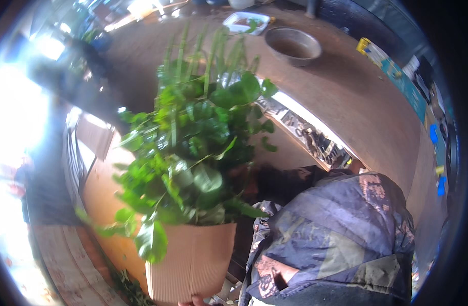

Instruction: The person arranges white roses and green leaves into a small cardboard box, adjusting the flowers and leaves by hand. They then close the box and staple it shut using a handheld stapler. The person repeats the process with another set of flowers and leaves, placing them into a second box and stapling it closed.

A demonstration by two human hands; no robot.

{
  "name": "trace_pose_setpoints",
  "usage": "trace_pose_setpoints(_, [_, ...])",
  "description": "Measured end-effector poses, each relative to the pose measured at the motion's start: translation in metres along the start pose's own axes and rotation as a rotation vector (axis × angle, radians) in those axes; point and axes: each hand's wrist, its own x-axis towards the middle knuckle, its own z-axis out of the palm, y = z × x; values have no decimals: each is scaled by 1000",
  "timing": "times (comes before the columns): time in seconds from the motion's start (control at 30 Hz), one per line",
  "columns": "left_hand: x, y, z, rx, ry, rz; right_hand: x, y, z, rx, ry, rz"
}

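A big bunch of green leafy stems (193, 132) fills the middle of the head view, its bare stem ends pointing upward. Corrugated brown cardboard (190, 260) wraps around its lower part. At the lower picture edge, fingertips of what appears to be my left hand (194, 301) curl against the bottom of the cardboard; the rest of that hand is out of view. My right arm, in a patterned, worn jacket sleeve (325, 224), bends in from the lower right. In deep shade against the leaves is my right hand (244, 181), its fingers hidden.
A brown worktop (356, 97) curves behind the bunch, carrying a round metal bowl (293, 46) and a white plastic tray (245, 22). A slot in it (320, 143) holds metal parts. An orange-brown board (104, 191) stands at the left, beside strong glare.
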Motion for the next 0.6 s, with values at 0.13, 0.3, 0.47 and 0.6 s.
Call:
trace_pose_setpoints(0.13, [25,34,65,67,-403,-68,-103,-62,-35,102,84,-269])
trace_pose_setpoints(0.3, [33,20,191,-62,-754,70,-227,-130,-120,192,207,-608])
trace_pose_setpoints(0.47, [-26,26,411,-193,-1133,-141,-369,-265,-225,246,291,-882])
trace_pose_setpoints(0.6, [-44,10,533,71,-1357,-243,-441,-320,-308,71,592,-1409])
